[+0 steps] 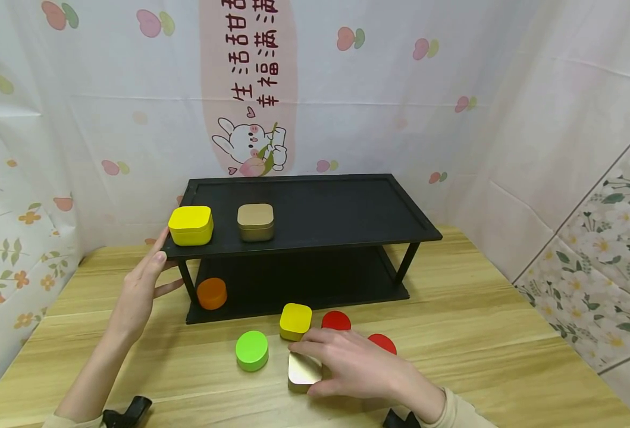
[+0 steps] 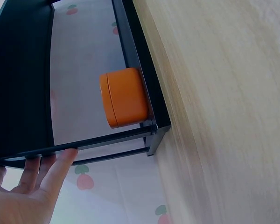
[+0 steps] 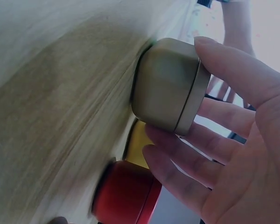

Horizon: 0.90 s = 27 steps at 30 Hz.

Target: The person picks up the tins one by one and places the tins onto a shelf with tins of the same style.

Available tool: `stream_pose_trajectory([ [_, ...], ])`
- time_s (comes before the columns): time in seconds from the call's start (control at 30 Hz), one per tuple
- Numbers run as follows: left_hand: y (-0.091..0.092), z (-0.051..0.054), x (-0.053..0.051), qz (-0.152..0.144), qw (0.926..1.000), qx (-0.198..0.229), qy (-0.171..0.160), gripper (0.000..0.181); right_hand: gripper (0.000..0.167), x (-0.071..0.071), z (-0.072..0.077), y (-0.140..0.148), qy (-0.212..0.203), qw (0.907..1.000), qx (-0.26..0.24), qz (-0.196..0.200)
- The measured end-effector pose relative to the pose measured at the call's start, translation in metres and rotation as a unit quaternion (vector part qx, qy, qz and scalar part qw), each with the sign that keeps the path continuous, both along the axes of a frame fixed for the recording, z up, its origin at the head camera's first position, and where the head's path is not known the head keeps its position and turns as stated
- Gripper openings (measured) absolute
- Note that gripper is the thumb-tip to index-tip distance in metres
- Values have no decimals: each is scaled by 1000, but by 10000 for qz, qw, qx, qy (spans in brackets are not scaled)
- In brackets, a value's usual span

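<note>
My left hand (image 1: 139,291) holds the left end of a black two-tier shelf (image 1: 325,208), its fingers at the rim of the upper tier. With thumb and fingers on opposite sides, my right hand (image 1: 354,362) grips a gold square tin (image 3: 170,86) low over the table, beside a yellow square tin (image 1: 295,321). Two red round tins, one nearer (image 1: 336,320) and one farther right (image 1: 382,343), are partly hidden behind this hand. A green round tin (image 1: 251,350) stands to its left.
On the upper tier sit a yellow square tin (image 1: 191,226) at the left corner and another gold square tin (image 1: 256,222). An orange round tin (image 2: 126,98) stands on the lower tier's left end. Patterned cloth (image 1: 347,131) hangs behind the wooden table (image 1: 486,333).
</note>
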State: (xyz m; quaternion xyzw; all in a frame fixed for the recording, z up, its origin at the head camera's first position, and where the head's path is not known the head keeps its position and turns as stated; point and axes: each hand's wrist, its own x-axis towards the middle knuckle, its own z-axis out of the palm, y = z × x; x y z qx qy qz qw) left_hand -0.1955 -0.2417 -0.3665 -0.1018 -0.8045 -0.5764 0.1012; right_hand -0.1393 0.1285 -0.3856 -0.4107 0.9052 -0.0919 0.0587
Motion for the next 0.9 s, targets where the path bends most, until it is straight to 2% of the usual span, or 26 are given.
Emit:
stream_pose_trajectory([
  [0.9, 1, 1, 1, -6, 10000, -7, 64, 52, 58, 0, 0, -1, -9, 10000, -1, 49],
])
